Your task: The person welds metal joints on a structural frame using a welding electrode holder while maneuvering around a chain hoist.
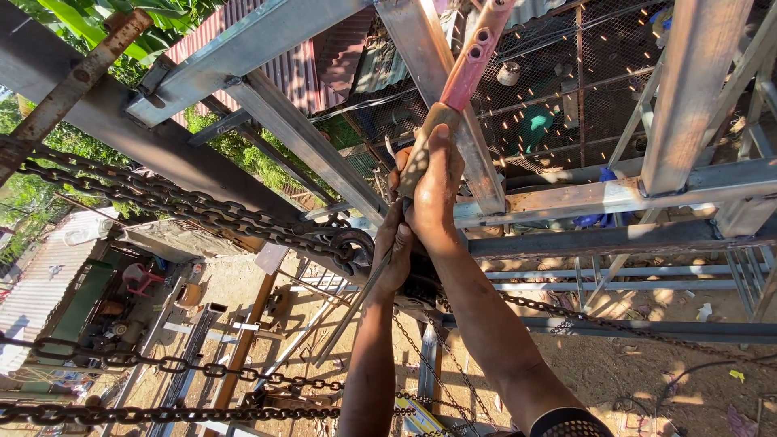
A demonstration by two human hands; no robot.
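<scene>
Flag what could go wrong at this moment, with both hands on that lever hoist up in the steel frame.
1. The right hand grips the pink lever handle bare; a slip could throw it against the steel beam.
2. The left hand sits beside the taut chain and hook; fingers could get pinched.
3. The ground looks far below: a fall risk.

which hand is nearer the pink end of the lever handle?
Right. The right hand grips the lever handle just below its pink end; the left hand sits lower, near the chain hoist body.
</scene>
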